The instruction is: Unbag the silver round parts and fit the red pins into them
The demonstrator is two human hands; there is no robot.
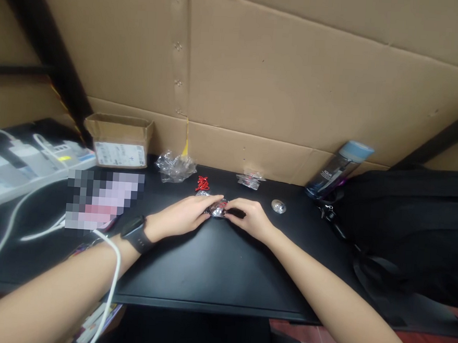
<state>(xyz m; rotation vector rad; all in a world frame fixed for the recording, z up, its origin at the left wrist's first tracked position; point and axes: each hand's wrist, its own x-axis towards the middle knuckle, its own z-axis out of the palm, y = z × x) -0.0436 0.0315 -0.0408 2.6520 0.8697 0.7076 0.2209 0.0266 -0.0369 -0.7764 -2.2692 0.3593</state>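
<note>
My left hand and my right hand meet over the black table, fingers pinched together on a small shiny clear packet with red and dark bits inside. A black watch sits on my left wrist. Just beyond my fingers lies a small bundle of red pieces. What exactly the packet holds is too small to make out.
A crumpled clear plastic bag, another small clear packet and a round silvery piece lie nearby. A cardboard box stands back left, a blue bottle and a black backpack at right. White cables and a power strip run left.
</note>
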